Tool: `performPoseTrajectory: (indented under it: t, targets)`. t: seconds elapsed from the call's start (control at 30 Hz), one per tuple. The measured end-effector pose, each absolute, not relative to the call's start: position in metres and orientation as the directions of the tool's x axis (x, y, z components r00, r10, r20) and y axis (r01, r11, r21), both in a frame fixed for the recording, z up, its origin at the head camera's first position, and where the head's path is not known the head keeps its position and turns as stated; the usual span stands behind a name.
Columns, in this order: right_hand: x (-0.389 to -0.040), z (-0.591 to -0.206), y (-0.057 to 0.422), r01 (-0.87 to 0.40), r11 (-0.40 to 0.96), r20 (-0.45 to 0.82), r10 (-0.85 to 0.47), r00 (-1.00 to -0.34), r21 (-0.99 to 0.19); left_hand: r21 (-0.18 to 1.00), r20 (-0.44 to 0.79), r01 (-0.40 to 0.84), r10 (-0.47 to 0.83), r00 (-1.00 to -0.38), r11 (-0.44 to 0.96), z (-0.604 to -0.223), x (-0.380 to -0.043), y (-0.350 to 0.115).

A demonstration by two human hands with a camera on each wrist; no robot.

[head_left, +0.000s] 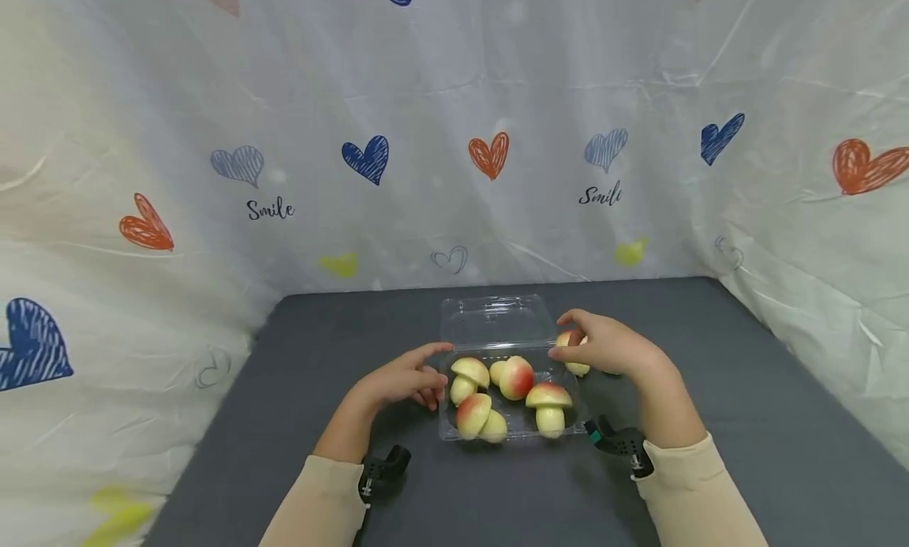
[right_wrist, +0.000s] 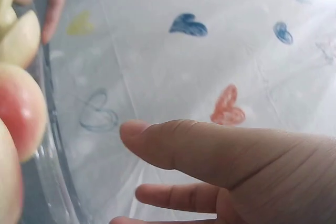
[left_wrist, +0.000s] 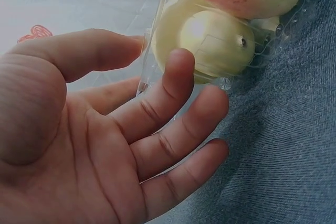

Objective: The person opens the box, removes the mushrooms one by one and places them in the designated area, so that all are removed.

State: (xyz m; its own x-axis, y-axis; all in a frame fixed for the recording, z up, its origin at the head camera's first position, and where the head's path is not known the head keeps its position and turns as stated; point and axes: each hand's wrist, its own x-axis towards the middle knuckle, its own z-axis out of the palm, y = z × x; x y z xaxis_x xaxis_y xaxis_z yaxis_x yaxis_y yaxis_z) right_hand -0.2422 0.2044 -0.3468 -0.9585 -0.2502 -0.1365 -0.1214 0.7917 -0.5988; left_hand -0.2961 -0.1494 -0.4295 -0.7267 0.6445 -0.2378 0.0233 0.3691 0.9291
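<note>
A clear plastic clamshell box (head_left: 521, 434) stands on the dark table with its lid (head_left: 493, 320) tipped back. Several model mushrooms lie inside, pale yellow with red-tinged caps, such as one upright mushroom (head_left: 549, 409) at the right front. My left hand (head_left: 401, 380) touches the box's left side with its fingers loosely bent; the left wrist view shows a mushroom (left_wrist: 202, 40) behind the clear wall. At the box's right edge, my right hand (head_left: 611, 346) spreads thumb and fingers about another mushroom (head_left: 577, 369) outside the box. That mushroom is partly hidden by the hand; no grip on it shows.
Another pale piece (head_left: 612, 372) peeks out under the right hand, mostly covered. A white curtain (head_left: 426, 81) printed with hearts hangs behind and beside the dark table (head_left: 341, 334).
</note>
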Motion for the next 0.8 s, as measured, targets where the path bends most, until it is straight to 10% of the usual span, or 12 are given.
performPoseTrajectory:
  t: [0.8]
  targets:
    - [-0.209, -0.360, 0.160, -0.095, 0.943, -0.226, -0.173, -0.959, -0.319, 0.927, -0.233, 0.036, 0.651, -0.722, 0.372, -0.434, -0.300, -0.149]
